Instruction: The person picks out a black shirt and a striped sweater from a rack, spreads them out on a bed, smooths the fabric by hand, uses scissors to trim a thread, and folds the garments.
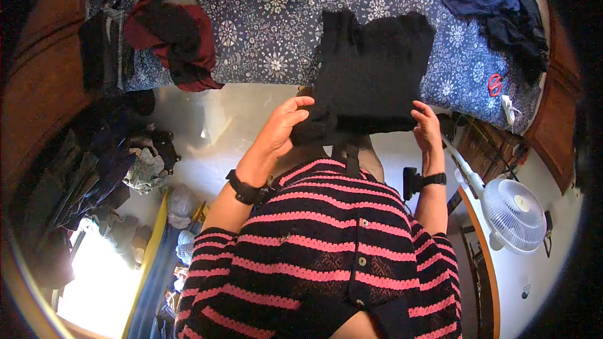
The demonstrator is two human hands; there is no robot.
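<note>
A black garment (377, 66) lies over the near edge of a bed with a blue floral sheet (275, 33), its lower part hanging over the edge. My left hand (282, 125) is at the garment's lower left side, thumb and fingers curved towards each other at the dark cloth. At the lower right corner is my right hand (426, 125), its fingertips close to the cloth's edge. Whether either hand pinches the fabric cannot be made out. Both wrists wear black straps.
Maroon and black cloth (200, 47) lies on the bed at left, dark blue and black clothes (490, 4) at right. Red-handled scissors (495, 84) and a small white object (509, 109) lie near the right edge. A white fan (514, 215) stands at right; dark clothes (85, 169) are heaped at left.
</note>
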